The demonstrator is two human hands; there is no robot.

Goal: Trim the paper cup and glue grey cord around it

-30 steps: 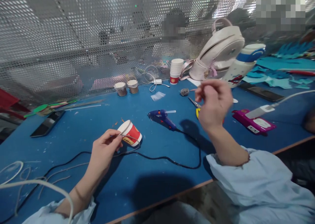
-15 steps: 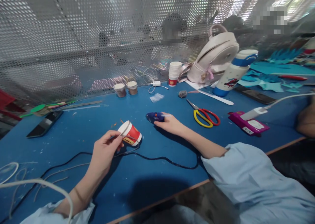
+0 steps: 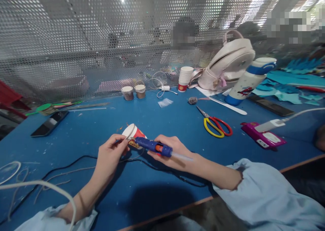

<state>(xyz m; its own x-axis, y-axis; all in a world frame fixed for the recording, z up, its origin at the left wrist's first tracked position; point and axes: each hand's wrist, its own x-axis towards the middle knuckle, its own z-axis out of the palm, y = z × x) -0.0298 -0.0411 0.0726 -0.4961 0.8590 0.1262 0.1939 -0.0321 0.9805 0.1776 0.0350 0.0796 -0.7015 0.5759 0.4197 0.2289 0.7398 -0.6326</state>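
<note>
A red and white paper cup (image 3: 133, 133) lies on its side on the blue table (image 3: 157, 119). My left hand (image 3: 110, 155) pinches a thin string against the cup's rim. My right hand (image 3: 170, 152) grips a blue glue gun (image 3: 152, 145), its nozzle pointing left at the cup and a clear glue stick poking out of its back. The gun's black cord (image 3: 76, 161) trails left across the table.
Yellow and red scissors (image 3: 215, 124), a pink device (image 3: 262, 138) with a white charger, a white backpack (image 3: 230, 63), a bottle (image 3: 247, 80), stacked paper cups (image 3: 184, 78) and two small cups (image 3: 134, 91) lie behind. A phone (image 3: 49, 123) is at left. A perforated metal screen closes the back.
My right hand came down from the air, took the glue gun off the table and brought it left to the cup. My left hand kept its pinch at the cup.
</note>
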